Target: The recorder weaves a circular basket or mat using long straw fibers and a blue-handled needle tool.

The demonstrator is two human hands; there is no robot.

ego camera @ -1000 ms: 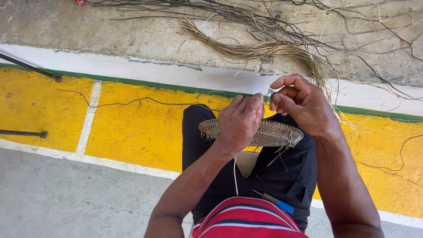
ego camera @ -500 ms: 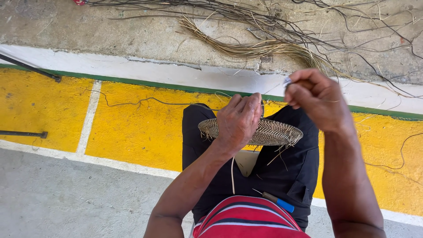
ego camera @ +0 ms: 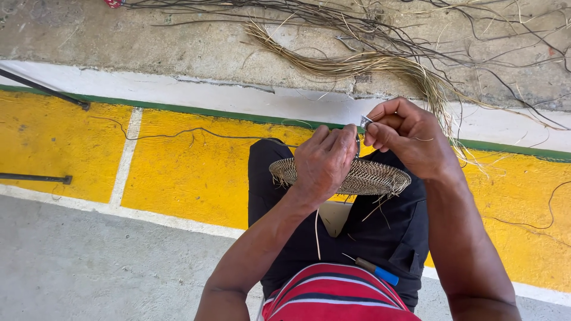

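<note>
Nearest the camera, a blue-handled tool [ego camera: 373, 272] lies across the lap of the dark trousers [ego camera: 357, 238], within easy reach and clear of the weaving. Just beyond it the woven disc [ego camera: 369, 177], a flat round piece of coiled fibre, rests on the knees so that its rim faces both hands. The left hand [ego camera: 321, 161] is closed over the disc's near edge, fingers curled and pressed down on it, which seems meant to keep it steady. The right hand [ego camera: 410, 138] is raised just past the rim, thumb and forefinger pinched together on a small metal needle-like tool [ego camera: 365, 122] at the disc's far edge; a thin strand appears to run from it. Beyond the knees lies the yellow painted floor [ego camera: 190, 172] with its green and white border, and farther off, on bare concrete, a bundle of pale fibres [ego camera: 369, 62] and loose dark strands [ego camera: 309, 12], apparently the spare material.
</note>
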